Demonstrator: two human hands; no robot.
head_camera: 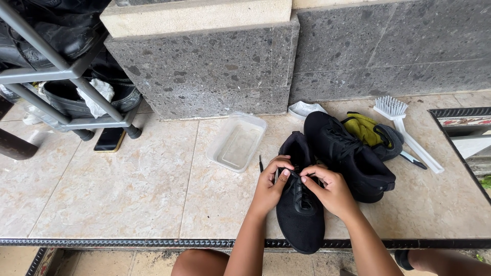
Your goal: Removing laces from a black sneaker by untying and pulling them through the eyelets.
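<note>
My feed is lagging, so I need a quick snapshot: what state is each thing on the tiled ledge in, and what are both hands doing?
Near black shoe: flat on the tiles, toe toward the person, both hands at its laces.
Left hand: pinching a lace.
Right hand: pinching a lace.
Second black shoe: lying behind, untouched.
Plastic container: open, looks empty.
White brush: lying flat, bristles up.
Yellow-green cloth: crumpled.
Phone: flat, screen dark.

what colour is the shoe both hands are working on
Black all over, laces included. The shoe lies under the left hand and right hand; the head view shows it.
</note>
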